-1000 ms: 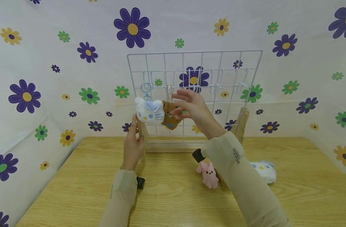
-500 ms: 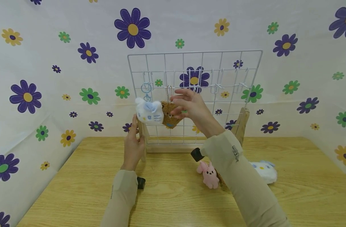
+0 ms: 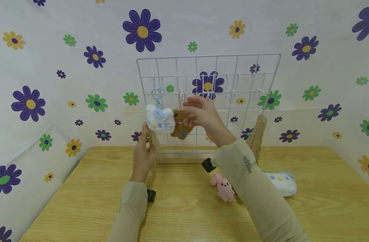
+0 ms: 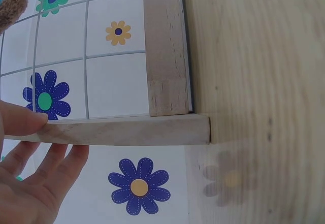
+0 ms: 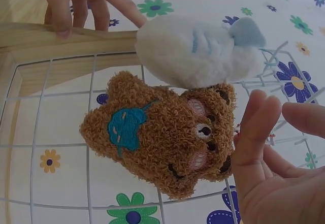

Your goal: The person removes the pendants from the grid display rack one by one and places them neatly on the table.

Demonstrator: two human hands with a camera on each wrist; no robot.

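A brown teddy bear plush (image 3: 180, 129) hangs by a bead chain (image 3: 180, 101) from a hook on the white wire grid (image 3: 208, 56). My right hand (image 3: 207, 116) is beside the bear's head, fingers loosely bent and thumb apart; in the right wrist view a gap shows between thumb and fingers. To the bear's left, overlapping it, hangs a white cat plush (image 3: 161, 121) with a blue bow and a blue ring clasp (image 3: 158, 103). My left hand (image 3: 143, 159) grips the rack's left wooden post (image 4: 127, 131), thumb on one side and fingers on the other.
More white hooks (image 3: 231, 92) line the grid toward the right wooden post (image 3: 258, 134). On the table (image 3: 178, 215) lie a pink bunny plush (image 3: 225, 191) and another white plush (image 3: 284, 184), partly behind the right sleeve (image 3: 251, 181). A flowered sheet hangs behind.
The bear has turned slightly and its face shows less in the head view. My right hand has shifted very little; the left hand keeps its hold on the post.
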